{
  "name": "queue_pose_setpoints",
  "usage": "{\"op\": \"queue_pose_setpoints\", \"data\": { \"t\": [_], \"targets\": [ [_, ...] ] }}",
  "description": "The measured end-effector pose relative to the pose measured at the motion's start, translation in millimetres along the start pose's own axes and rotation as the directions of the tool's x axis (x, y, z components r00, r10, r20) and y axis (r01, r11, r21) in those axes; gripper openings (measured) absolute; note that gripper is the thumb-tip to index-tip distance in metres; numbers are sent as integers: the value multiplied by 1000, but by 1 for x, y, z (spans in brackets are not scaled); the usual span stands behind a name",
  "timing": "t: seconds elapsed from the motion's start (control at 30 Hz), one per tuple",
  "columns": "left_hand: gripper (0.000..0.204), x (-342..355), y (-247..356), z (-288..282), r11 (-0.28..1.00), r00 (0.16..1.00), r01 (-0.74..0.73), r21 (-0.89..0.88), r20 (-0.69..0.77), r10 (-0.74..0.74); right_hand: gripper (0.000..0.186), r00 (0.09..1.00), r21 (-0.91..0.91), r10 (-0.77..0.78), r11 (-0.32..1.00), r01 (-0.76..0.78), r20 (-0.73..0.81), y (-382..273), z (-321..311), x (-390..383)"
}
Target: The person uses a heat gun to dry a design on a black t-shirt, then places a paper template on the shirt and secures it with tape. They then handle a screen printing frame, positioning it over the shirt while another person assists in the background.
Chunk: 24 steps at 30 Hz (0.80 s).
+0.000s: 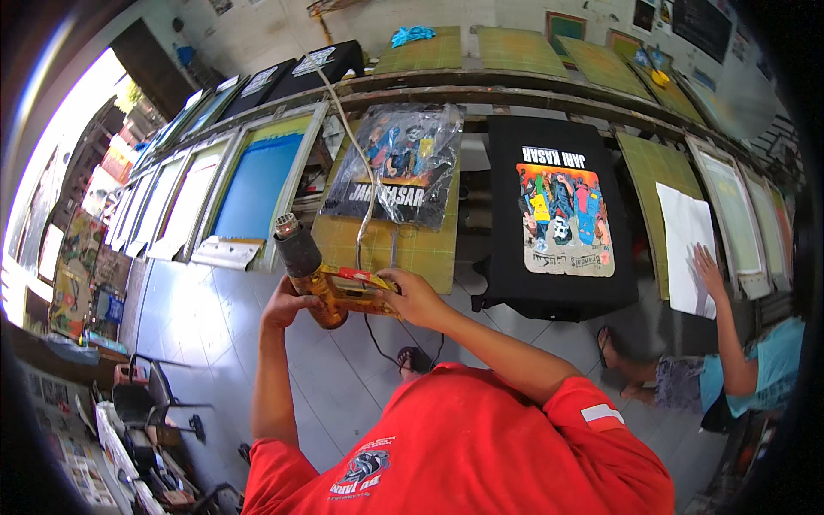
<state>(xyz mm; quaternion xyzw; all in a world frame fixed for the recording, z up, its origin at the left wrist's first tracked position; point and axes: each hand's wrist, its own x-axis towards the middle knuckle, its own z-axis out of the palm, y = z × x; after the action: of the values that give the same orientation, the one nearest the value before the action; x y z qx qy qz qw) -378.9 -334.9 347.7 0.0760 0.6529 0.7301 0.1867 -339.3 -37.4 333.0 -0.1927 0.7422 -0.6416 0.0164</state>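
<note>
I hold a yellow-orange heat gun point(330, 316) with a black nozzle in front of me, above the floor and near the boards. My left hand point(290, 304) is closed round its barrel, below the nozzle. My right hand point(414, 298) grips the handle end. The nozzle tilts up and to the left. A pale cable point(350, 129) comes down from above to near the heat gun, and a dark cord loops below it. Just beyond lies a clear plastic-wrapped printed black shirt point(378, 193) on a yellow-green board point(421, 257).
A black shirt with a colourful print point(562, 206) is stretched on a board to the right. Framed screens point(262, 180) line the left. At the right, a co-worker's hand point(707, 269) rests on a white sheet point(687, 240). A black chair point(154, 390) stands at the lower left.
</note>
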Motion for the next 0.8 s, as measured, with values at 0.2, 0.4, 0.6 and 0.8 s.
{"op": "queue_pose_setpoints", "data": {
  "t": [0.2, 0.4, 0.6, 0.8],
  "targets": [
    [63, 79, 5, -100, 967, 965, -27, 253, 257, -41, 39, 979, -131, 24, 990, -51, -201, 40, 49, 66],
    [47, 140, 9, -144, 952, 931, 301, -50, 231, -282, 40, 898, -268, -127, 963, 11, -421, 84, 92, 103],
    [56, 188, -25, -183, 945, 900, -55, 321, 426, -93, 35, 833, -298, -145, 954, -25, -533, 91, 108, 104],
    [63, 192, -26, -168, 955, 922, 72, 288, 347, -174, 34, 819, -309, -127, 949, -64, -559, 98, 117, 103]
  ]
}}
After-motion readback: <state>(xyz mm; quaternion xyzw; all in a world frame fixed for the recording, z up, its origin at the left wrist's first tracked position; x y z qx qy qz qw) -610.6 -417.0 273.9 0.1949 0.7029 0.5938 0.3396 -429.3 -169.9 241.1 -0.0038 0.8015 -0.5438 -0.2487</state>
